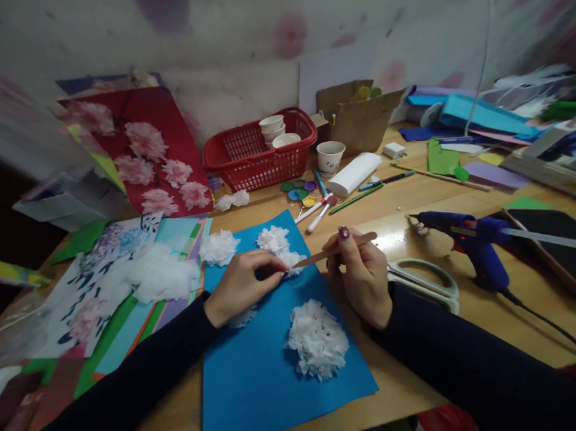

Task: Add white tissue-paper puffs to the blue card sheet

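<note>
My right hand [359, 277] grips a flat wooden craft stick [322, 252], its tip pointing left and down to a small white tissue-paper flower [294, 262]. At that same flower, the thumb and fingertips of my left hand [246, 284] close in a pinch on its edge. Under both lies a blue sheet of paper [245, 387]. A second white flower [273, 239] sits just above, another [219, 247] at the sheet's left edge, and a large ruffled one [317, 339] lower right. Part of one more shows beneath my left wrist.
To the right are scissors [427, 280], a blue glue gun [474, 241] and a phone [557, 236]. Behind stand a red basket [252, 168], a paper cup [330, 158], brushes and a white roll [355, 174]. Left lie tissue [164, 273], coloured papers and a red flower picture [177, 126].
</note>
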Action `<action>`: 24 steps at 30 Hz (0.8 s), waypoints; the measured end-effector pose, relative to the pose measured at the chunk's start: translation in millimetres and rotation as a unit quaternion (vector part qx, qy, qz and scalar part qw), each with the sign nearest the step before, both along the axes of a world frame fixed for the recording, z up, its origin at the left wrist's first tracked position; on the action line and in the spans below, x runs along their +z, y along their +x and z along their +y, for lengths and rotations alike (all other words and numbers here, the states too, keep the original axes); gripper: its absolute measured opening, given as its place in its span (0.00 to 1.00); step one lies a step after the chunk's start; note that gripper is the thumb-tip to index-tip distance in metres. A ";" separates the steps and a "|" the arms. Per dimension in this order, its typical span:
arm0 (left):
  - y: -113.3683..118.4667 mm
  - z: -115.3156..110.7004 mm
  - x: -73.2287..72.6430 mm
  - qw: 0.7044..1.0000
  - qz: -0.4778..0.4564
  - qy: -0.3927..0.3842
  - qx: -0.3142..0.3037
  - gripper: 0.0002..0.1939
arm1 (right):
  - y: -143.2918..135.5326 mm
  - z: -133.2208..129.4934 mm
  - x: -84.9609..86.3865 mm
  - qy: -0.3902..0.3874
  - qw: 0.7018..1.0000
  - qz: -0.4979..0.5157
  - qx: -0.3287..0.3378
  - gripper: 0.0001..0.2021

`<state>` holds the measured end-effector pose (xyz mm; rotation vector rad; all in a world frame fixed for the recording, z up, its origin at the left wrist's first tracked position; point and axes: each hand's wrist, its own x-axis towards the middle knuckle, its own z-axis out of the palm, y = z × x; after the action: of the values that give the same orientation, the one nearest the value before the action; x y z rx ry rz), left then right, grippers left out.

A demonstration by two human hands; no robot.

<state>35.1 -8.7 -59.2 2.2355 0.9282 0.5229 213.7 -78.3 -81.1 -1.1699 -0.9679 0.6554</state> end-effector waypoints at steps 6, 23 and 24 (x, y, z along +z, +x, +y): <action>2.6 -1.8 -1.5 1.000 -0.003 0.011 0.001 0.05 | 1.3 -9.6 2.1 0.019 0.989 -0.145 0.029 0.19; 2.1 0.5 -2.7 1.000 -0.002 -0.007 -0.007 0.03 | 3.1 -9.9 3.4 0.051 0.951 -0.302 0.036 0.16; 0.6 1.8 -1.6 1.000 0.002 -0.009 -0.012 0.02 | 3.3 -9.8 3.7 0.054 0.948 -0.310 0.044 0.15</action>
<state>35.7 -6.8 -60.8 2.2285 0.9045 0.4980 217.0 -88.1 -77.4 -1.2654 -1.5712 0.2917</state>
